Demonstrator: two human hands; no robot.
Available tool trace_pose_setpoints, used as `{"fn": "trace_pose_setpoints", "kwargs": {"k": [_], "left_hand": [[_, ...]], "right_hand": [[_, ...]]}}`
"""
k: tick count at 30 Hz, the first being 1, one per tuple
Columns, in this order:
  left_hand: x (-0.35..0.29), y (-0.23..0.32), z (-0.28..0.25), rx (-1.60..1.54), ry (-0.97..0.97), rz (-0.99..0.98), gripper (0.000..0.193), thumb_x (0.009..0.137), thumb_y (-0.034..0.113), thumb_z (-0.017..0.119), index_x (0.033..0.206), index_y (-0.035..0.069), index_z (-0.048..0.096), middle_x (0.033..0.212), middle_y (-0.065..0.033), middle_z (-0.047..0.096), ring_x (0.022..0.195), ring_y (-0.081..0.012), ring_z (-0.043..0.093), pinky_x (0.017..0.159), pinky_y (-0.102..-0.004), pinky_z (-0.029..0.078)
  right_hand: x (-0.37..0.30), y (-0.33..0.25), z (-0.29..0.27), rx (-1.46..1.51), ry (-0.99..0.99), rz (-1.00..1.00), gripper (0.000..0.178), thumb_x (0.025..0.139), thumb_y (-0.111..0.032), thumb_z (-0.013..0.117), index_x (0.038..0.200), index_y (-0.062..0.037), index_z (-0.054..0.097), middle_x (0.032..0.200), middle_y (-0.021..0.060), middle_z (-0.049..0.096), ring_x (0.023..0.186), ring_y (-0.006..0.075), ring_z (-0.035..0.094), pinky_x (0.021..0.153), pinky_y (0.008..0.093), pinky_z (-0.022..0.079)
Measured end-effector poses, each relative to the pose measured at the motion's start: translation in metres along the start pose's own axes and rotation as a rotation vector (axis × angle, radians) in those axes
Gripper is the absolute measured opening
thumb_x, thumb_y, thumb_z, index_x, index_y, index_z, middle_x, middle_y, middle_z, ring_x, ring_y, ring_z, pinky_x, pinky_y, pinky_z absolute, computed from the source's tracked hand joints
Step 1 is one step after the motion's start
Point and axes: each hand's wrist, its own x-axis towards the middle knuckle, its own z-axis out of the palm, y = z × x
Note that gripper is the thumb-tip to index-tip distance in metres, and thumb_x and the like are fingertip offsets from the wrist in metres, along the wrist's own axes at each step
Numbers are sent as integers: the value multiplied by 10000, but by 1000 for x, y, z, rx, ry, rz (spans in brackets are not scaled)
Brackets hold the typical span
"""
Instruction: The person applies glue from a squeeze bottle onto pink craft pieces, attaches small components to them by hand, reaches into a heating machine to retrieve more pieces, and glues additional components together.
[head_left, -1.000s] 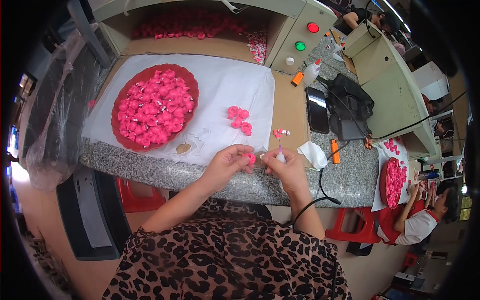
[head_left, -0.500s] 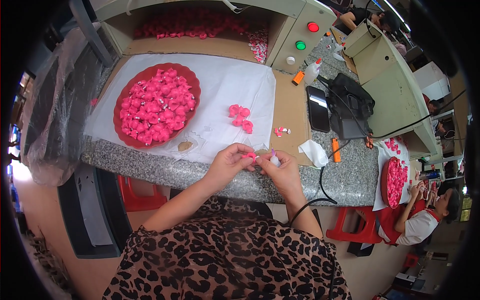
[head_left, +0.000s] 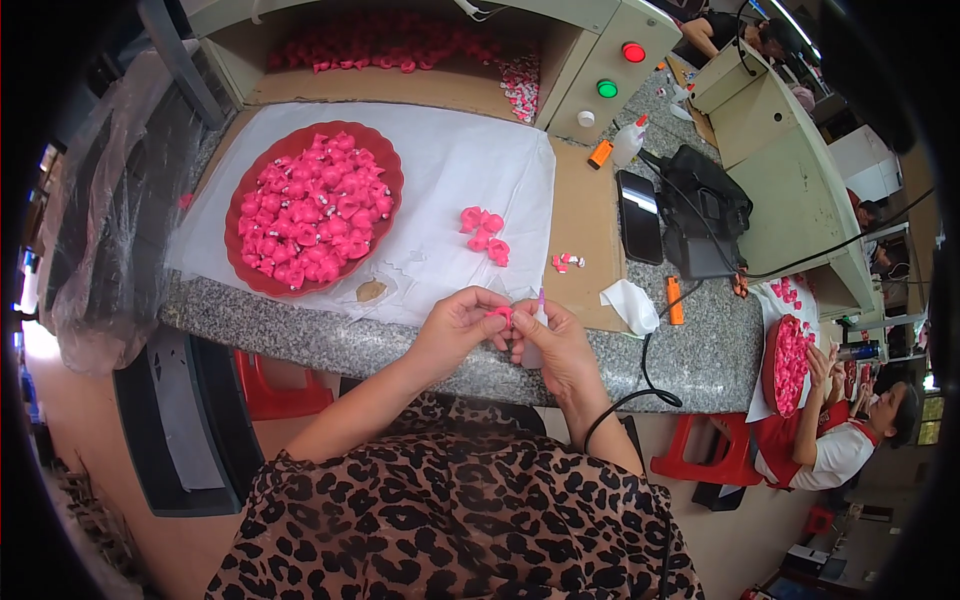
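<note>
In front of my body, at the near edge of the bench, my left hand (head_left: 458,325) pinches a small pink moulded piece (head_left: 503,315) between thumb and fingertips. Right beside it, my right hand (head_left: 563,350) is closed around a small whitish squeeze bottle (head_left: 532,352) with a purple tip pointing up; its fingertips meet the pink piece. Beyond the hands, several loose pink pieces (head_left: 485,234) lie on white paper (head_left: 430,160). Tiny pink-and-white bits (head_left: 566,263) rest on cardboard to the right. A scalloped red bowl (head_left: 238,252) at the left is heaped with pink pieces.
A beige machine housing (head_left: 605,60) with red and green buttons stands behind, pink pieces inside it. To the right lie a phone (head_left: 640,215), a black bag (head_left: 705,205), orange lighters (head_left: 675,300), crumpled tissue (head_left: 630,305) and a cable. A co-worker (head_left: 840,440) sits further right.
The bottle in my right hand has turned, so more of its body shows below the fingers. My left hand keeps its pinch. The co-worker's hand has moved toward their own red bowl.
</note>
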Motion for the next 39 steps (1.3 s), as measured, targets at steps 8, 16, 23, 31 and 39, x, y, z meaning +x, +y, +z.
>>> {"fn": "trace_pose_setpoints", "kwargs": {"k": [8, 16, 23, 31, 39], "left_hand": [[-2, 8, 3, 67, -49, -27, 139, 802, 16, 536, 934, -15, 502, 848, -70, 549, 731, -121, 554, 620, -221, 461], [-12, 29, 18, 1128, 58, 351, 298, 796, 65, 552, 1092, 37, 523, 812, -28, 489, 669, -111, 489, 645, -208, 425], [-13, 24, 20, 464, -170, -70, 269, 882, 202, 437, 1113, 67, 465, 751, -1, 474, 592, -52, 397, 523, -173, 346], [-15, 12, 16, 145, -176, -227, 294, 918, 295, 325, 1126, 97, 382, 745, 0, 425, 597, -54, 366, 501, -160, 283], [-13, 7, 19, 231, -177, -146, 225, 919, 241, 313, 1064, 80, 376, 715, 13, 384, 602, -57, 346, 503, -172, 287]], "right_hand": [[-3, 8, 2, 119, -83, -3, 135, 801, -168, 581, 846, -44, 555, 681, 21, 547, 560, 87, 510, 506, 205, 439], [-8, 11, -2, 160, -77, -91, 124, 803, -146, 575, 866, -41, 554, 694, 24, 541, 572, 90, 511, 527, 213, 440], [-7, 15, -4, 102, -120, -83, 178, 799, -161, 584, 922, -37, 551, 711, 26, 544, 581, 92, 512, 533, 206, 435], [-11, 19, 6, 125, -64, -82, 201, 828, -220, 549, 895, -31, 547, 707, 12, 552, 584, 69, 508, 535, 193, 431], [-12, 27, 11, 125, -15, -232, 210, 840, -222, 532, 877, -16, 551, 698, 7, 556, 578, 56, 494, 536, 181, 417]]}}
